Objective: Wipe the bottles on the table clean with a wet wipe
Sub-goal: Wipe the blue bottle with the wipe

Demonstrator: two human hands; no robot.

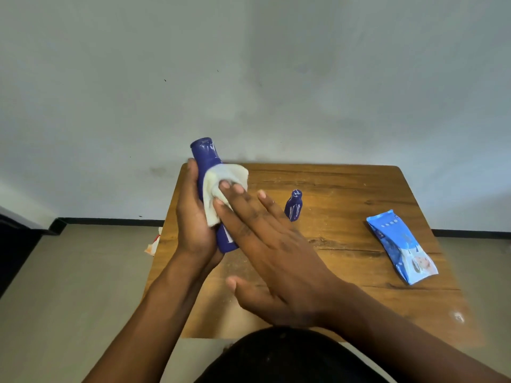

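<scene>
Item 1: large blue bottle (206, 158), dark blue plastic, flat cap end pointing up and away, body tilted, raised above the near-left part of the worktop (345, 239); its lower end shows a pale label patch between the 2 hands. Item 2: left hand (193, 217), fingers curled round the far side of the large blue bottle, cupping it from the left and gripping it. Item 3: wet wipe (218, 186), off-white, crumpled, draped over the middle of the large blue bottle, its loose edge hanging toward the left palm. Item 4: right hand (276, 244), fingers straight and spread, fingertips pressing the wet wipe flat against the bottle's side, thumb held clear below; nothing is gripped. Item 5: small blue bottle (293, 205), same colour, standing upright on the worktop just beyond the right hand's fingers, apart from them. Item 6: wipes packet (401, 247), light blue with a printed picture at its near end, lying flat near the right edge of the worktop, well apart from both bottles. Item 7: worktop, brown wood grain, rounded corners, dusted with pale specks, standing against a plain grey wall (276, 64). Item 8: white and orange scrap (153, 243) on the floor beside the worktop's left edge.
</scene>
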